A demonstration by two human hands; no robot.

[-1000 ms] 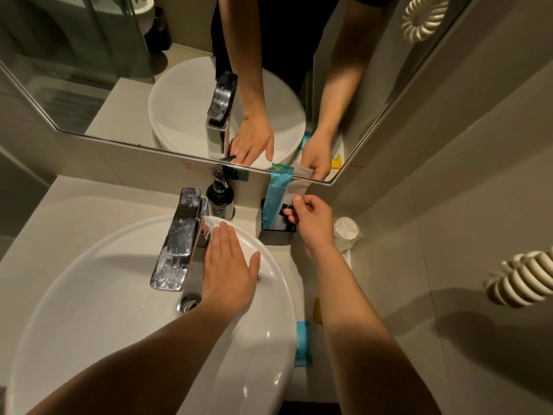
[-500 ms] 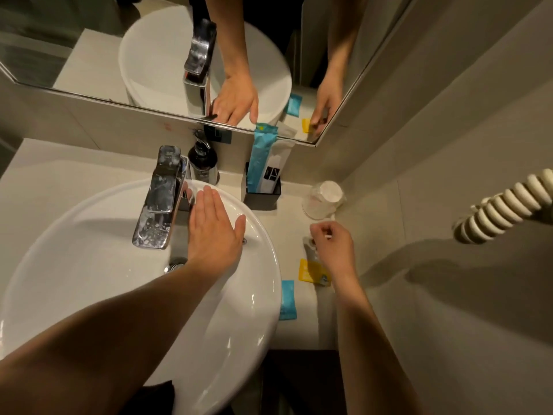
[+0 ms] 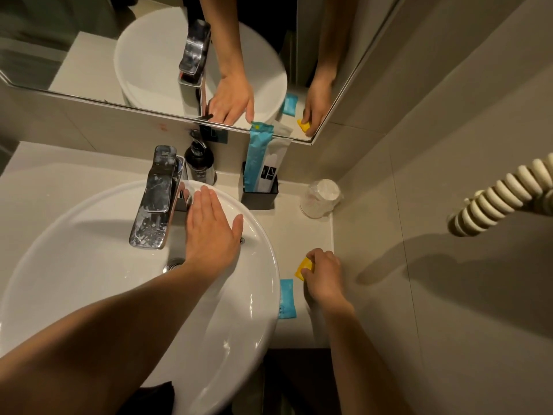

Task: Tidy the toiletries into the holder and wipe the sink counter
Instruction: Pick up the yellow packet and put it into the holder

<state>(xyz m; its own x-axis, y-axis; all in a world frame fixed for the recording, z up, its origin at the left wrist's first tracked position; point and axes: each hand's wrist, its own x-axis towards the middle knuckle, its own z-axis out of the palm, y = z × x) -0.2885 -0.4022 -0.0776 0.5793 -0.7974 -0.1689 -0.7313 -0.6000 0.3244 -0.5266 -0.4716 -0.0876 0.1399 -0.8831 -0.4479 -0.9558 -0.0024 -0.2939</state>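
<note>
- We looked down on a round white basin [image 3: 89, 280] that sat on a pale table [image 3: 299, 235]; everything below is placed from that basin.
- Our left hand [image 3: 209, 232] lay flat and released on the basin's back rim, fingers spread and grasping nothing, just right of the chrome faucet [image 3: 157, 199].
- Our right hand [image 3: 324, 275] was down on the table to the right of the basin, near the side wall, its fingertips closed on a small yellow packet [image 3: 304, 267].
- We could not tell whether the yellow packet was lifted or still touching the table.
- A blue sachet [image 3: 286, 298] lay flat on the table just beside the basin's right edge, between the basin and our right hand, apart from the fingers.
- A black holder [image 3: 259, 197] stood behind the basin's right side, against the back wall.
- In the holder stood a tall teal packet [image 3: 257, 154] and a white packet [image 3: 273, 166], both upright and leaning a little toward the wall.
- A dark pump bottle [image 3: 199, 161] stood behind the basin, between the faucet and the holder.
- A plastic-wrapped cup [image 3: 321, 197] sat in the corner to the right of the holder, well behind our right hand.
- The mirror [image 3: 89, 55] above the back wall repeated the basin, both hands and the two loose packets.
</note>
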